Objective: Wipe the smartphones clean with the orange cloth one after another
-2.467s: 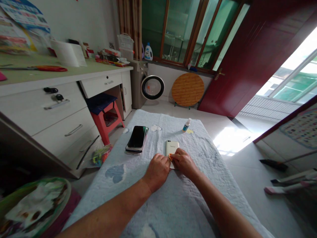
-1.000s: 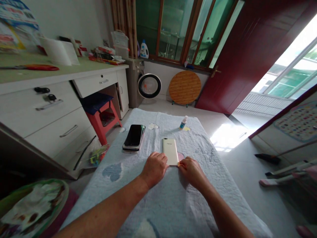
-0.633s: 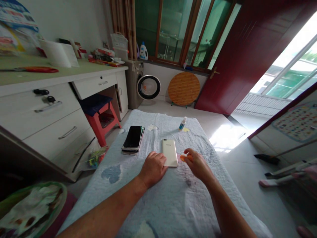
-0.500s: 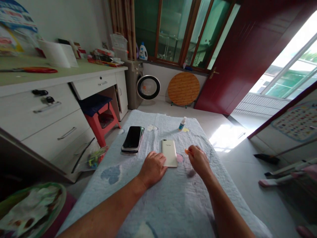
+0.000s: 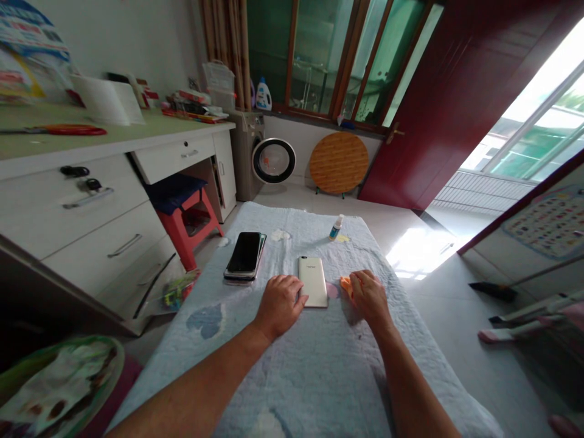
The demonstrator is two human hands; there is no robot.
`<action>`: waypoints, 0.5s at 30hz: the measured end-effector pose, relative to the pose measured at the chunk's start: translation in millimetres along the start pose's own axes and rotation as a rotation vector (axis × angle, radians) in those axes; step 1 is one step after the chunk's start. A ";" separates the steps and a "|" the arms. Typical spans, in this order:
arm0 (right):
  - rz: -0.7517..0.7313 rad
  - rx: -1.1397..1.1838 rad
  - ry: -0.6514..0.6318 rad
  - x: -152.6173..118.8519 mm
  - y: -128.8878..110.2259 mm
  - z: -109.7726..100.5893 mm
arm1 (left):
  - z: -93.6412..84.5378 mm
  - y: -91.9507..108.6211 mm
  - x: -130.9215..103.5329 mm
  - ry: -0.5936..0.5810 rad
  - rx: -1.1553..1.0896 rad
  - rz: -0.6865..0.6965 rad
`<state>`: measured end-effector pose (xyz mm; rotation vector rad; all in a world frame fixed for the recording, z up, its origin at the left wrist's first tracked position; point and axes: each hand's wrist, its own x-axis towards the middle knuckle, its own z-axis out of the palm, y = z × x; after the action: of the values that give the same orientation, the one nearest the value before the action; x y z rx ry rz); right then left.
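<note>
A pale gold phone (image 5: 314, 283) lies back side up on the cloth-covered table (image 5: 283, 377). My left hand (image 5: 279, 307) is at its lower left edge, with the fingers bent and the thumb and fingertips touching the phone's side. To the right of the phone, my right hand (image 5: 367, 295) is closed on an orange cloth (image 5: 347, 285), part of which sticks out at the fingertips. A stack of phones (image 5: 245, 254) with a dark screen on top rests at the left. Farther back stands a small spray bottle (image 5: 336, 228) with a blue label.
A white desk (image 5: 91, 146) with drawers runs along the left, a red stool (image 5: 189, 222) beside it. At the lower left is a bin (image 5: 114, 389). Behind the table are a washing machine (image 5: 249, 158) with its door open and a round wooden board (image 5: 338, 163).
My right hand has turned and lowered slightly, and more of the orange cloth shows. The fingers of my left hand have shifted a little at the phone's edge.
</note>
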<state>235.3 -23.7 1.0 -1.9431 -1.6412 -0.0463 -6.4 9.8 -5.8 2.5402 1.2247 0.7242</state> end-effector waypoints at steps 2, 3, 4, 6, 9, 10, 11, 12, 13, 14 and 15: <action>0.000 0.052 0.122 -0.4 -3.0 -3.6 | -0.2 0.0 0.4 0.011 0.017 -0.025; -0.009 0.070 0.191 -1.2 -5.6 -5.4 | 0.0 -0.1 0.5 0.012 0.027 -0.038; -0.029 0.081 0.250 -2.6 -9.1 -6.9 | 0.4 -0.1 0.6 0.012 0.035 -0.052; -0.085 0.095 0.291 -6.9 -19.5 -8.2 | 1.5 -0.3 0.8 0.006 0.040 -0.067; -0.178 0.111 0.121 -16.1 -41.0 -3.4 | 2.6 -0.6 0.9 -0.007 0.011 -0.070; -0.206 0.083 0.021 -19.2 -48.4 -0.1 | 2.5 -0.4 1.0 -0.016 0.002 -0.072; -0.222 0.039 -0.071 -22.1 -55.2 3.8 | 2.1 0.0 0.9 -0.022 -0.003 -0.077; -0.224 -0.001 -0.129 -24.6 -61.1 7.9 | 1.4 0.7 0.9 -0.027 -0.003 -0.084; -0.215 -0.040 -0.174 -26.9 -66.0 12.0 | 0.7 1.5 0.9 -0.031 -0.001 -0.089; -0.199 -0.070 -0.196 -28.8 -69.7 15.7 | 0.1 2.4 0.8 -0.033 0.000 -0.092; -0.179 -0.088 -0.205 -30.5 -72.2 19.0 | -0.3 3.5 0.7 -0.035 -0.003 -0.094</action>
<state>155.9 -37.4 3.0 -1.9118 -1.9755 0.0110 -3.9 8.1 -3.9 2.4626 1.3205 0.6576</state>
